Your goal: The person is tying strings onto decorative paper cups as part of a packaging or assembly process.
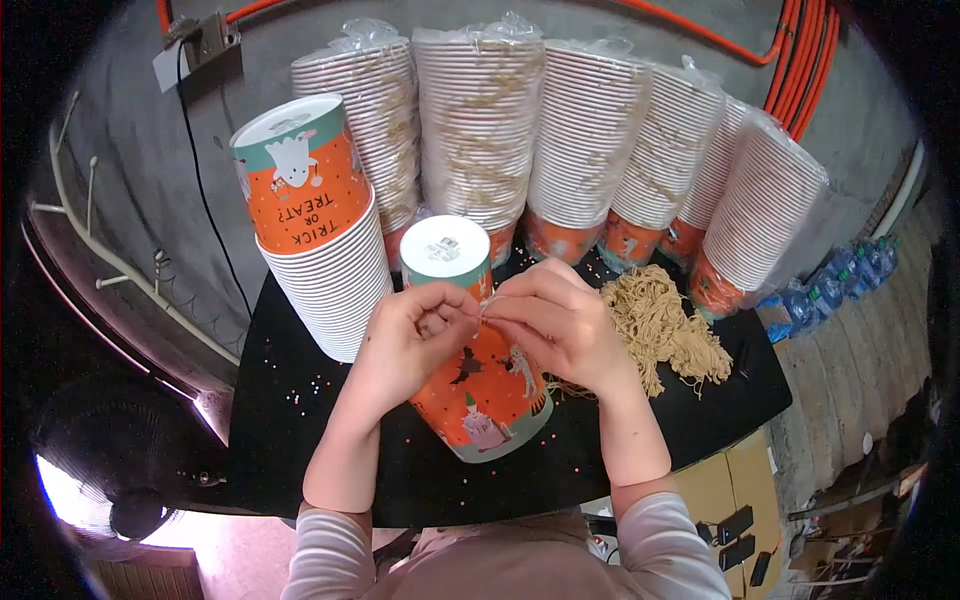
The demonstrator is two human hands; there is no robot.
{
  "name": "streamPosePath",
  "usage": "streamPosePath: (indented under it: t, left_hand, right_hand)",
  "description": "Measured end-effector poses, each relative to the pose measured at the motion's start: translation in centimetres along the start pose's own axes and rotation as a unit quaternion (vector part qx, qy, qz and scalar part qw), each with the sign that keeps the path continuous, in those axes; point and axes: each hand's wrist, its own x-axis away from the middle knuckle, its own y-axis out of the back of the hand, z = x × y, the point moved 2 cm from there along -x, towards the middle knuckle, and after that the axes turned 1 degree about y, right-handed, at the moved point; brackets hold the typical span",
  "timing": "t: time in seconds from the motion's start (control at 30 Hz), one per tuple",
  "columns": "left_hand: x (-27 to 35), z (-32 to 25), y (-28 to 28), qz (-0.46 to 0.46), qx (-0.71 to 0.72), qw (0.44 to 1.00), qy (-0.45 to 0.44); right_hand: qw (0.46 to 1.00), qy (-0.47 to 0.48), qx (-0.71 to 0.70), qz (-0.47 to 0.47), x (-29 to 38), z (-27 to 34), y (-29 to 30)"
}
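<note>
My left hand (420,337) and my right hand (562,322) meet fingertip to fingertip, pinching a thin, light string between them. Just beneath them an orange Halloween paper bucket (480,405) lies tilted on the black table (300,450), its decorated side up. Beyond the fingers stands another orange bucket with its white base (445,246) upward. How the lower bucket and this one touch is hidden by my hands. A tangled heap of tan cord (664,326) rests to the right of my right hand, with loose strands running toward the lower bucket.
At the left stands a tall stack of upside-down paper buckets (322,277). Several plastic-wrapped bucket stacks (480,127) line the back edge. Small beads (315,386) are scattered on the table. Bottles in plastic wrap (825,292) and a fan (112,450) are beyond the table.
</note>
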Motion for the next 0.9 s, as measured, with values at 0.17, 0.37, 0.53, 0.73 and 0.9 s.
streamPosePath:
  t: [0.17, 0.37, 0.53, 0.73, 0.9]
  left_hand:
    - [0.0, -0.2, -0.1, 0.008, 0.051, 0.998, 0.036]
    - [-0.1, 0.0, -0.3, 0.008, 0.044, 0.999, 0.022]
    - [-0.2, 0.2, -0.4, 0.022, -0.006, 1.000, 0.015]
    - [-0.3, 1.6, -1.1, 0.068, 0.097, 0.993, 0.028]
    - [-0.7, 2.0, -1.4, 0.099, 0.203, 0.974, 0.014]
  right_hand:
    - [1.000, 0.018, -0.002, -0.017, 0.1, 0.3, -0.4]
    - [1.000, 0.003, -0.006, -0.001, 0.4, -0.3, -0.2]
    - [0.997, -0.061, -0.029, 0.027, 0.2, -0.5, -0.1]
    - [0.989, -0.088, -0.120, 0.002, 0.6, -0.9, -0.7]
    - [0.988, -0.078, -0.133, -0.022, 0.5, -1.1, -0.5]
